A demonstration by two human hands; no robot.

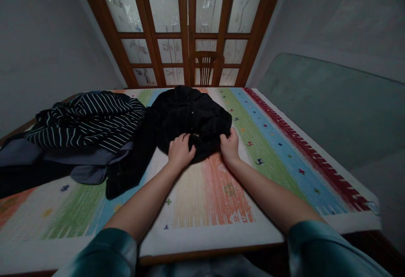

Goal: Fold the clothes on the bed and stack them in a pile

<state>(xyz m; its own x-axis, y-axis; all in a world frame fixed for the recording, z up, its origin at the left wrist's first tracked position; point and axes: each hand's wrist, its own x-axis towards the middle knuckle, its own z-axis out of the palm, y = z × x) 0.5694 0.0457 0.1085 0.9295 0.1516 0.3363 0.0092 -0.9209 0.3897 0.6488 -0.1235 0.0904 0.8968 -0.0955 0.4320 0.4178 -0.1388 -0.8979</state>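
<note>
A black jacket (pixel 190 112) with a button placket and visible stitching lies bunched up in the middle of the table. My left hand (pixel 181 150) grips its near edge, with the fingertips partly hidden by the cloth. At the near right corner of the same jacket, my right hand (pixel 230 144) pinches the fabric between thumb and fingers. One black sleeve (pixel 126 175) stretches out to the left of my left hand, flat on the tablecloth.
A heap of clothes lies on the left, with a black-and-white striped garment (pixel 91 116) on top and grey cloth (pixel 85 163) beneath. A colourful patterned tablecloth (pixel 278 158) covers the table. Beyond stand a wooden chair (pixel 206 68) and glazed wooden doors (pixel 189 23).
</note>
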